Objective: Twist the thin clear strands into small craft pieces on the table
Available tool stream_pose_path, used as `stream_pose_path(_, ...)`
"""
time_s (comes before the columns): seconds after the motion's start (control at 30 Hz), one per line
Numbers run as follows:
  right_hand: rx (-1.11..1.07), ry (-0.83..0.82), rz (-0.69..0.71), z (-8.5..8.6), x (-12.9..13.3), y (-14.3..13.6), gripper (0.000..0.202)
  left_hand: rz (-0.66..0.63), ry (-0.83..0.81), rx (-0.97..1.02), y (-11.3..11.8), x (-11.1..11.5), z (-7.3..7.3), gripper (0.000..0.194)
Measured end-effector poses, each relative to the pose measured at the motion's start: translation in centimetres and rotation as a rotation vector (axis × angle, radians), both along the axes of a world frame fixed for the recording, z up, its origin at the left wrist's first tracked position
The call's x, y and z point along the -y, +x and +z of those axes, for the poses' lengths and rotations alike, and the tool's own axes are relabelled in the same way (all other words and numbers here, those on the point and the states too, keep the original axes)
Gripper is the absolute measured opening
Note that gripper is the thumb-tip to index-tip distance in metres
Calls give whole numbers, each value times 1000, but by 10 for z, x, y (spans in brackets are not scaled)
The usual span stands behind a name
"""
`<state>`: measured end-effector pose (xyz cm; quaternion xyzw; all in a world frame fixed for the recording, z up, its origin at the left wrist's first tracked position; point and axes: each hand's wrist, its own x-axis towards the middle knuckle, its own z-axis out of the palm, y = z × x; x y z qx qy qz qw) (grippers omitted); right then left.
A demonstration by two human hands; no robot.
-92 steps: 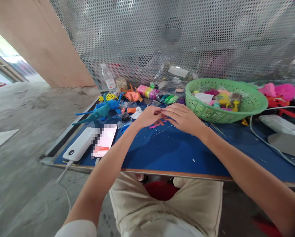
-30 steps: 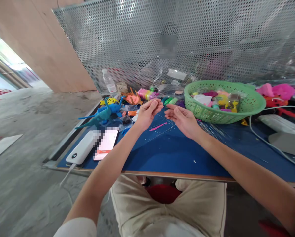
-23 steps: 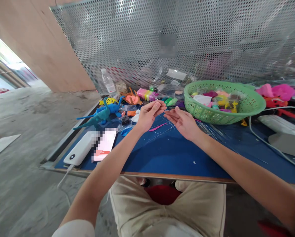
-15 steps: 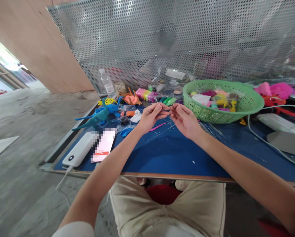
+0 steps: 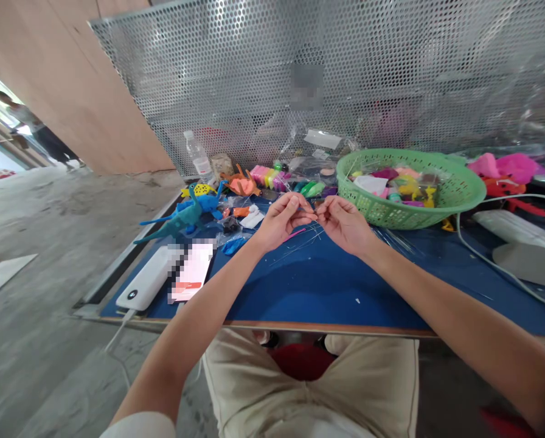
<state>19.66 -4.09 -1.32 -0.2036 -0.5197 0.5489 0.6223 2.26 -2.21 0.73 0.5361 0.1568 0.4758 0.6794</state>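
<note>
Over the middle of the blue table (image 5: 300, 286), my left hand (image 5: 285, 220) and my right hand (image 5: 343, 225) come together, fingertips almost touching. Both hands are closed in a pinch. Whatever lies between the fingers is too small to make out. Thin wires (image 5: 395, 240) lie on the table to the right of my hands, and more lie beneath them. A pink tool (image 5: 296, 233) shows just under my left hand. Blue and teal clay dinosaur figures (image 5: 181, 220) stand at the left, and an orange figure (image 5: 242, 182) sits behind.
A green basket (image 5: 418, 216) with colourful pieces stands at the right. A power bank (image 5: 149, 280) and a phone (image 5: 194, 271) lie front left. A bottle (image 5: 198, 158) stands near the metal mesh (image 5: 254, 73). A white cable (image 5: 466, 243) crosses the right side. A person (image 5: 38, 131) is far left.
My hands have stayed together and shifted very slightly, with the fingers changing position a little. A person has come into view in the far left background.
</note>
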Motion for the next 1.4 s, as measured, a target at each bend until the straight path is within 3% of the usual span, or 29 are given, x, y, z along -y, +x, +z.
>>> stream_pose_path(0.17, 124, 58, -81, 5, -3, 11, 36, 7, 54, -35, -5, 0, 5, 24)
stream_pose_path(0.37, 110, 117, -87, 8, -4, 17, 35, -38, 149, -47, -14, -3, 5, 27)
stream_pose_path(0.53, 173, 118, -65, 9, 3, 12, 35, -21, 116, -65, -16, -3, 6, 26)
stream_pose_path(0.8, 43, 39, 52, 12, 10, 4, 34, -169, 21, 51, -11, 3, 4, 26)
stream_pose_path(1.0, 44, -40, 113, 6, 8, 4, 31, -91, -40, 88, -2, 8, 1, 26)
stream_pose_path(1.27, 83, 65, 128, 9, -2, 15, 28, -101, 72, 62, -2, 8, 6, 23)
stream_pose_path(1.4, 78, 68, 123, 10, -5, 19, 24, -59, 50, 38, -4, 5, 7, 25)
